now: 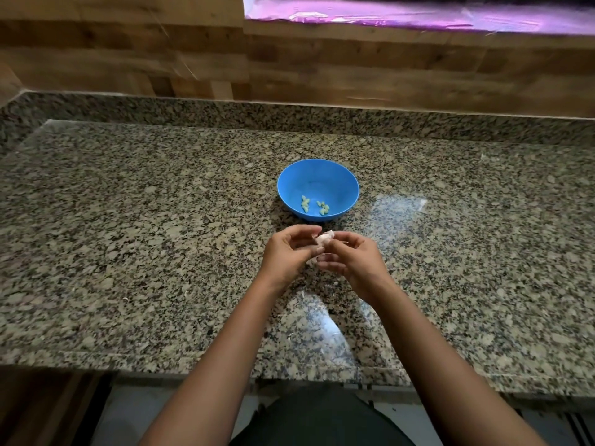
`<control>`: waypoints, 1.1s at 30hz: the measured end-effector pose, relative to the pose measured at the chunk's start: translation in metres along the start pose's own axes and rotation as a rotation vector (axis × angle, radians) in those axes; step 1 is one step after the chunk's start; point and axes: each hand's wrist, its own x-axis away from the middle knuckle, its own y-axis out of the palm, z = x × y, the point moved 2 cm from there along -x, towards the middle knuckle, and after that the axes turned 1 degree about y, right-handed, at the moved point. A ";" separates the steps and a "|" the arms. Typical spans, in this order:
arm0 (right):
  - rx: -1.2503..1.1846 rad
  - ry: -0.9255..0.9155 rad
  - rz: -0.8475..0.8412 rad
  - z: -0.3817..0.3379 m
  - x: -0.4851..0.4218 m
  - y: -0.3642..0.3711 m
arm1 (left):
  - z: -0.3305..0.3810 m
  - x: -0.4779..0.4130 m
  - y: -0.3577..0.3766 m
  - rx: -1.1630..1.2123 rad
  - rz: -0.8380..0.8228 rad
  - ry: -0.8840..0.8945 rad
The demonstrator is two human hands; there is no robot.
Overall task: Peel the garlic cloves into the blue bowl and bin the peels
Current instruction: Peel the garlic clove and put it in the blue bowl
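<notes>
Though half hidden, garlic (324,238) sits pinched between left hand (286,254) and right hand (351,258).

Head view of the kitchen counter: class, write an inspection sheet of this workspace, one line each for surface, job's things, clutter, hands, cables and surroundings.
Surface: speckled granite counter, glossy, with patches of glare.
Job's things: blue bowl upright, holding several peeled cloves; garlic held just in front of the bowl; no bin in view.
Clutter: a few pale flecks on the counter, possibly peel.
Hands: left hand and right hand both pinch the garlic above the counter.
Cables: nothing seen.
Surroundings: wooden wall behind; purple-lit strip at top right.
</notes>
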 end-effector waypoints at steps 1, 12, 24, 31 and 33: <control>-0.019 0.007 -0.004 0.000 0.000 0.000 | 0.001 0.000 0.000 0.029 0.014 0.002; 0.911 -0.406 0.114 -0.007 0.004 0.006 | 0.004 0.000 0.001 0.186 -0.003 0.023; 0.855 -0.455 0.209 0.007 -0.002 0.009 | -0.013 -0.003 0.010 0.088 0.214 -0.027; 0.543 -0.150 0.116 0.016 -0.011 -0.002 | -0.026 -0.005 0.005 0.026 0.190 -0.124; 0.426 -0.080 0.091 0.017 -0.014 -0.005 | -0.026 -0.004 0.002 0.071 0.165 -0.148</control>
